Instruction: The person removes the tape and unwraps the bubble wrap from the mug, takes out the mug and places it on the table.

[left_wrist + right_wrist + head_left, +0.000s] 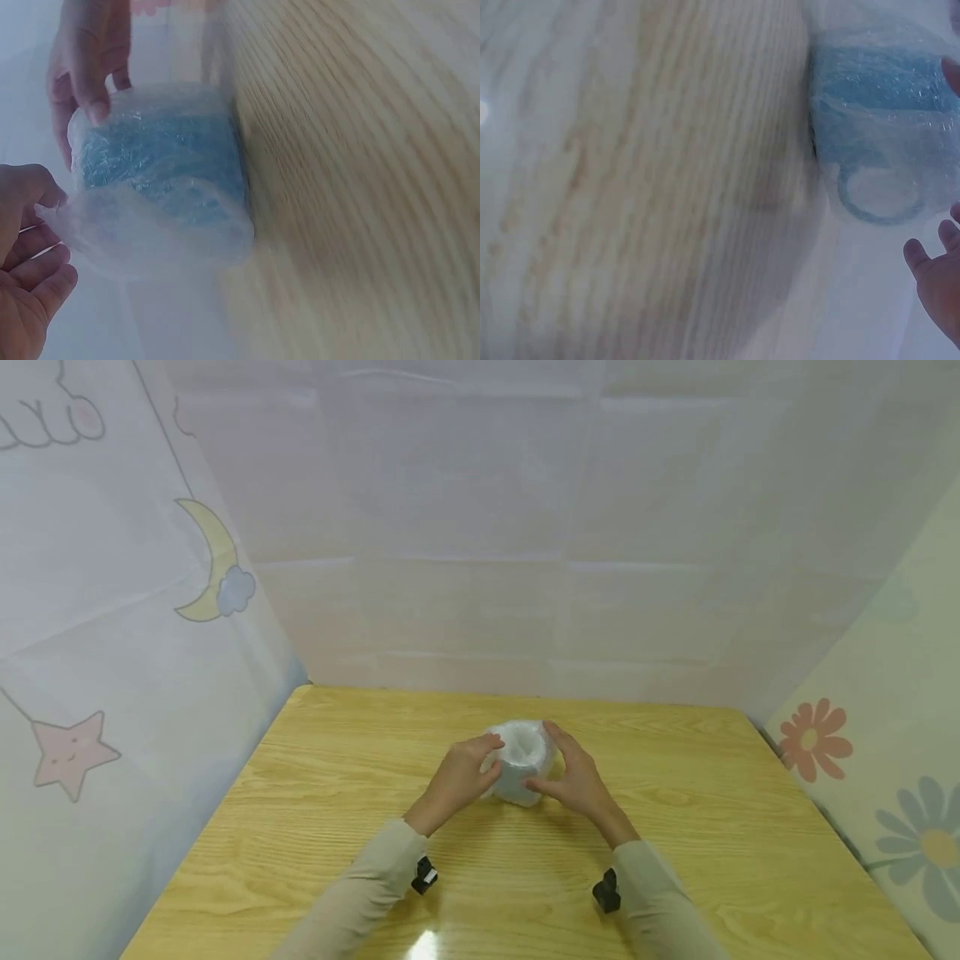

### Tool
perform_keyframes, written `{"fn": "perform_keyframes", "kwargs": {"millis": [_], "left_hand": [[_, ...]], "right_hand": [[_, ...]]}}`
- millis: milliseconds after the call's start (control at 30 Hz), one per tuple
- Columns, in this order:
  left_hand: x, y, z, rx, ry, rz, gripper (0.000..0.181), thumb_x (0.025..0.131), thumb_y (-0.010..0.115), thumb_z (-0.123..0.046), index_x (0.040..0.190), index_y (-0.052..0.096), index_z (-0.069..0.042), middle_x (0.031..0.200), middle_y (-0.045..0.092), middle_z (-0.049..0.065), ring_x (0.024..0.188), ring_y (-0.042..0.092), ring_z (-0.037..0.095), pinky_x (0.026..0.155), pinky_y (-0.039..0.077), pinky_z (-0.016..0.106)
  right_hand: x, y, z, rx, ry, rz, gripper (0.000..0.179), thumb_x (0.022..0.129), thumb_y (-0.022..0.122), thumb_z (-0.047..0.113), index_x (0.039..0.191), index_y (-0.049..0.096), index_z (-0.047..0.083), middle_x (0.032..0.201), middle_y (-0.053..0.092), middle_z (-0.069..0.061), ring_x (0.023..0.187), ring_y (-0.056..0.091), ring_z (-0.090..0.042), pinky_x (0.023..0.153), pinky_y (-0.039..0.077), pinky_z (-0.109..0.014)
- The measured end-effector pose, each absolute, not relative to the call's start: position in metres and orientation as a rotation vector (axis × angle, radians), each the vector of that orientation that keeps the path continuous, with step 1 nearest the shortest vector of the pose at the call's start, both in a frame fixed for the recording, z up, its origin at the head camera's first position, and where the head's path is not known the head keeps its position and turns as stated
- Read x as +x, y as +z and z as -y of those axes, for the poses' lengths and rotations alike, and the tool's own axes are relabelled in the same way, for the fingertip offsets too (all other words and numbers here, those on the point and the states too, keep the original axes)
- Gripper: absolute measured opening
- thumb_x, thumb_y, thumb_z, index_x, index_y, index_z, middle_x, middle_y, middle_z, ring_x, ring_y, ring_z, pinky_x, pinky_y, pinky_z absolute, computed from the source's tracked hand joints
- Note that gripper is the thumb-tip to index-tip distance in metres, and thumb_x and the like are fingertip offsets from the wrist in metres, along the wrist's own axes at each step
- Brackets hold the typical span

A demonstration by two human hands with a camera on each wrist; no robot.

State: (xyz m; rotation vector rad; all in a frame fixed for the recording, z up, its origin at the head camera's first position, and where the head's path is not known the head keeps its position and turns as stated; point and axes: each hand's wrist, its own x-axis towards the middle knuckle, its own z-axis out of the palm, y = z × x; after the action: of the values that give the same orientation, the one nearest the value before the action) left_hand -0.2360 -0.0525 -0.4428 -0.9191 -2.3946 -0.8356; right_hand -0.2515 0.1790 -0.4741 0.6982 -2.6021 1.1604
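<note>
A blue mug [161, 146] stands on the table, wrapped in clear, crinkled plastic that looks like bubble wrap [521, 743]. Its looped handle [881, 221] shows through the wrap on the right side. From the left, my left hand [461, 772] pinches a loose corner of wrap between thumb and fingers; the left wrist view shows this corner [56, 217] drawn out. My right hand [577, 777] holds the mug's upper right side, thumb on the front and fingers reaching behind. Some right fingertips [916, 255] stand spread beside the wrap in the right wrist view.
The wooden table [337, 760] reaches back to a pale cloth backdrop [465, 527]. Printed cloth walls stand left and right, with a moon [213, 560] and flowers [813, 739]. A small black device [424, 875] sits at the left cuff, another [607, 892] at the right.
</note>
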Motion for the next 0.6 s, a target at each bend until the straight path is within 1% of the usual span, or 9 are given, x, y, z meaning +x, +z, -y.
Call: {"fn": "perform_keyframes", "kwargs": {"millis": [167, 267, 467, 600], "left_hand": [[-0.234, -0.438, 0.054, -0.985, -0.555, 2.398, 0.020, 0.087, 0.071, -0.004, 0.107, 0.070, 0.002, 0.115, 0.066, 0.018, 0.111, 0.061, 0.030, 0.083, 0.055, 0.033], [-0.235, -0.436, 0.052, -0.990, -0.422, 2.405, 0.022, 0.087, 0.072, -0.008, 0.108, 0.070, 0.000, 0.114, 0.067, 0.015, 0.111, 0.062, 0.027, 0.080, 0.055, 0.031], [-0.237, -0.436, 0.044, -1.003, -0.264, 2.426, 0.024, 0.087, 0.071, -0.012, 0.110, 0.071, -0.002, 0.116, 0.067, 0.012, 0.112, 0.062, 0.025, 0.079, 0.055, 0.028], [-0.237, -0.436, 0.043, -0.987, -0.241, 2.457, 0.025, 0.089, 0.070, -0.012, 0.112, 0.071, -0.003, 0.118, 0.066, 0.012, 0.113, 0.061, 0.024, 0.081, 0.054, 0.027]], "right_hand": [[-0.256, -0.469, -0.178, 0.723, 1.171, 2.664, 0.105, 0.075, 0.083, 0.043, 0.154, 0.024, 0.005, 0.155, 0.026, -0.017, 0.139, 0.027, -0.040, 0.105, 0.029, -0.062], [-0.258, -0.467, -0.178, 0.721, 1.181, 2.705, 0.107, 0.075, 0.082, 0.047, 0.155, 0.022, 0.007, 0.156, 0.024, -0.016, 0.140, 0.025, -0.039, 0.107, 0.028, -0.060], [-0.263, -0.467, -0.180, 0.739, 1.208, 2.726, 0.108, 0.075, 0.083, 0.045, 0.155, 0.021, 0.006, 0.158, 0.021, -0.013, 0.142, 0.021, -0.036, 0.110, 0.024, -0.057], [-0.266, -0.466, -0.179, 0.758, 1.224, 2.744, 0.108, 0.076, 0.081, 0.047, 0.155, 0.020, 0.007, 0.159, 0.018, -0.013, 0.143, 0.018, -0.036, 0.110, 0.023, -0.058]]}}
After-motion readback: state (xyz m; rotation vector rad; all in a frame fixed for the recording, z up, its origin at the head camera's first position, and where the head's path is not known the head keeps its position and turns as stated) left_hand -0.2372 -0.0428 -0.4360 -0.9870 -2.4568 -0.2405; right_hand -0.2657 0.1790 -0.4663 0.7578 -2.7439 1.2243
